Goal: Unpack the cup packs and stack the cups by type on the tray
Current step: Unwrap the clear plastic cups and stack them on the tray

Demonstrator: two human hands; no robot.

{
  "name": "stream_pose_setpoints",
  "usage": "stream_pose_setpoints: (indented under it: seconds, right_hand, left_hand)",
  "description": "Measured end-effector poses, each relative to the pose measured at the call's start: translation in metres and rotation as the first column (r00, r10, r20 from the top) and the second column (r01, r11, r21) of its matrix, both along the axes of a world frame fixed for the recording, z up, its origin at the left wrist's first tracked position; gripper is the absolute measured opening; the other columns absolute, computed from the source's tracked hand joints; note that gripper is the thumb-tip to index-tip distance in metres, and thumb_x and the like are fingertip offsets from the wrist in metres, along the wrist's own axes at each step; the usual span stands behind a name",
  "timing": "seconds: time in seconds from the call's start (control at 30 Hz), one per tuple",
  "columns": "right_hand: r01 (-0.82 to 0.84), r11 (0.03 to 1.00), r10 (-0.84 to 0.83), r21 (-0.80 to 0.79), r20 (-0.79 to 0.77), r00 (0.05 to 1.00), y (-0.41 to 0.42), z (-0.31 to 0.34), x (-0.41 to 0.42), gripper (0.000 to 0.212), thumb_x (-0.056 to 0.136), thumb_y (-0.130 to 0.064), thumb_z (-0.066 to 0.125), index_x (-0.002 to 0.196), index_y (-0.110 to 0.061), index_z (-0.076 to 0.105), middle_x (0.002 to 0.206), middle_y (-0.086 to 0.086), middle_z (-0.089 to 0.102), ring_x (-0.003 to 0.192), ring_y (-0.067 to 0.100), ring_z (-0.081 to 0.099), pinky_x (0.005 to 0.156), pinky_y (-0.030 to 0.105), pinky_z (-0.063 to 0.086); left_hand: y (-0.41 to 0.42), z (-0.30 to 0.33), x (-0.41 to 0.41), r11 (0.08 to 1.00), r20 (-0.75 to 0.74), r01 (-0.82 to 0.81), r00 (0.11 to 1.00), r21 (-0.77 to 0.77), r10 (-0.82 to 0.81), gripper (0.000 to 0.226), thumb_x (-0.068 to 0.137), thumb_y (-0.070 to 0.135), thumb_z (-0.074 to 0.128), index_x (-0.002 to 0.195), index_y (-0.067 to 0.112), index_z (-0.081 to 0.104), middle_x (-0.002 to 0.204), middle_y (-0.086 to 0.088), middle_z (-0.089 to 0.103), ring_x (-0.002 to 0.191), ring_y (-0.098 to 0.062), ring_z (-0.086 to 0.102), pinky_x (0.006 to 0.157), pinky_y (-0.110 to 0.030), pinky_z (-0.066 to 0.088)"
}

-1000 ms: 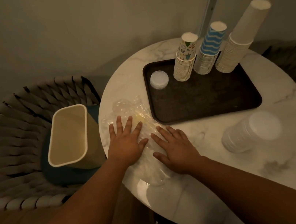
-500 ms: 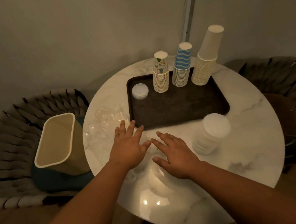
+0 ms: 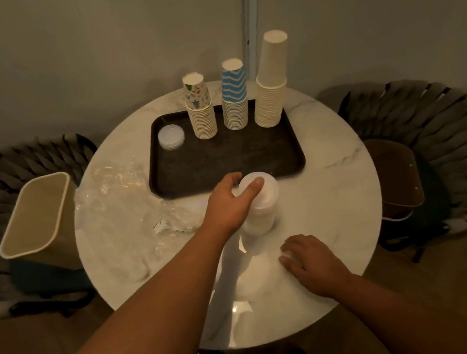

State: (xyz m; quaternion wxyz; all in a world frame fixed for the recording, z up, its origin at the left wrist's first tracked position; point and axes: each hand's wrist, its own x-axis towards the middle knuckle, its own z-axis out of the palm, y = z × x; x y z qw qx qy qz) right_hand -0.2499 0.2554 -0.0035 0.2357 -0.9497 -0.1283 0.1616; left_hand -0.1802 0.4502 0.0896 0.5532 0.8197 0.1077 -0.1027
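Observation:
A dark tray (image 3: 223, 160) lies on the round marble table (image 3: 334, 192). Along its far edge stand three cup stacks: patterned cups (image 3: 200, 109), blue wavy cups (image 3: 234, 98) and tall plain cream cups (image 3: 271, 80). A short stack of clear cups (image 3: 171, 136) sits at the tray's far left corner. In front of the tray stands a stack of white cups (image 3: 261, 212). My left hand (image 3: 230, 204) grips this stack near its top, thumb over the upper rim. My right hand (image 3: 311, 262) rests on the table nearer me, fingers loosely bent, holding nothing.
Crumpled clear plastic wrap (image 3: 122, 211) is spread over the table's left side. A beige bin (image 3: 39, 221) stands on a woven chair to the left. Another woven chair (image 3: 434, 152) with a brown seat is at the right. A wall is behind the table.
Both hands left the plastic wrap. My left hand moved right and took hold of the white cup stack; my right hand drew back toward me. The head pulled back.

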Motion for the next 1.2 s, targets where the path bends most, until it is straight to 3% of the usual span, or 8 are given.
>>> stream_pose_setpoints:
  seconds: [0.1, 0.23, 0.43, 0.67, 0.87, 0.97, 1.07, 1.2]
  right_hand:
    - [0.433, 0.869, -0.388, 0.238, -0.213, 0.897, -0.001, -0.001, 0.017, 0.037, 0.1, -0.038, 0.046, 0.123, -0.014, 0.062, 0.122, 0.006, 0.063, 0.109, 0.021, 0.058, 0.096, 0.027, 0.039]
    - [0.863, 0.363, -0.516, 0.351, -0.696, 0.5, 0.032, 0.01, 0.05, 0.029, 0.101, -0.034, 0.043, 0.113, -0.011, 0.057, 0.102, 0.007, 0.063, 0.079, 0.019, 0.059, 0.076, 0.034, 0.054]
    - [0.929, 0.343, -0.636, 0.136, -0.695, 0.336, 0.065, 0.014, 0.083, 0.037, 0.096, -0.039, 0.042, 0.094, -0.007, 0.062, 0.082, 0.013, 0.062, 0.071, 0.024, 0.056, 0.07, 0.036, 0.053]
    - [0.986, 0.107, -0.552, 0.128, -0.817, 0.166, 0.081, 0.025, 0.086, 0.024, 0.093, -0.03, 0.049, 0.077, -0.012, 0.051, 0.063, 0.004, 0.039, 0.056, 0.017, 0.033, 0.056, 0.031, 0.035]
    - [0.95, -0.117, -0.372, 0.289, -0.9, 0.228, 0.087, 0.036, 0.088, 0.02, 0.095, -0.017, 0.053, 0.105, -0.001, 0.061, 0.092, 0.014, 0.065, 0.082, 0.026, 0.064, 0.069, 0.038, 0.054]
    - [0.911, -0.108, -0.353, 0.398, -0.872, 0.34, 0.084, 0.042, 0.096, 0.02, 0.095, -0.014, 0.05, 0.113, -0.009, 0.057, 0.113, 0.014, 0.061, 0.095, 0.032, 0.063, 0.079, 0.045, 0.055]
    - [0.792, 0.035, -0.262, 0.61, -0.759, 0.596, 0.076, 0.05, 0.108, 0.064, 0.076, -0.01, 0.061, 0.136, -0.027, 0.044, 0.139, 0.003, 0.046, 0.119, 0.035, 0.052, 0.096, 0.055, 0.048]
    - [0.521, 0.429, -0.25, 0.738, -0.457, 0.853, 0.084, 0.077, 0.131, 0.088, 0.067, -0.008, 0.083, 0.134, -0.04, 0.037, 0.128, -0.008, 0.053, 0.114, 0.013, 0.055, 0.087, 0.03, 0.052]
  left_hand:
    - [-0.002, -0.003, 0.012, 0.996, -0.143, 0.013, 0.989, -0.088, -0.025, 0.041, 0.084, 0.047, 0.07, 0.118, 0.033, 0.055, 0.119, 0.003, 0.062, 0.1, -0.016, 0.059, 0.089, -0.04, 0.049]
    - [0.004, -0.009, 0.024, 0.97, -0.378, 0.066, 0.913, -0.234, -0.154, 0.038, 0.086, 0.048, 0.066, 0.119, 0.038, 0.051, 0.114, 0.005, 0.06, 0.103, -0.021, 0.056, 0.088, -0.049, 0.047]
    - [0.018, -0.018, 0.034, 0.946, -0.422, 0.056, 0.886, -0.318, -0.194, 0.025, 0.088, 0.045, 0.063, 0.11, 0.036, 0.054, 0.118, -0.002, 0.061, 0.109, -0.026, 0.057, 0.096, -0.057, 0.048]
    - [0.043, -0.026, 0.041, 0.899, -0.458, 0.033, 0.852, -0.437, -0.254, 0.054, 0.081, 0.051, 0.064, 0.128, 0.027, 0.052, 0.121, -0.007, 0.062, 0.111, -0.031, 0.057, 0.094, -0.06, 0.048]
    - [0.051, -0.016, 0.053, 0.875, -0.47, -0.015, 0.848, -0.484, -0.245, 0.039, 0.082, 0.048, 0.064, 0.115, 0.026, 0.058, 0.116, -0.011, 0.064, 0.107, -0.033, 0.06, 0.097, -0.059, 0.046]
    - [0.054, 0.005, 0.07, 0.884, -0.476, -0.002, 0.843, -0.468, -0.25, 0.034, 0.085, 0.048, 0.062, 0.113, 0.03, 0.054, 0.123, -0.011, 0.059, 0.11, -0.035, 0.057, 0.096, -0.058, 0.047]
    - [0.055, 0.026, 0.089, 0.881, -0.471, 0.011, 0.842, -0.474, -0.263, 0.046, 0.084, 0.052, 0.062, 0.122, 0.033, 0.044, 0.127, -0.012, 0.056, 0.113, -0.037, 0.055, 0.096, -0.059, 0.045]
    - [0.04, 0.055, 0.101, 0.907, -0.446, -0.01, 0.873, -0.422, -0.198, 0.059, 0.078, 0.058, 0.067, 0.125, 0.029, 0.046, 0.125, -0.01, 0.058, 0.113, -0.037, 0.057, 0.096, -0.056, 0.046]
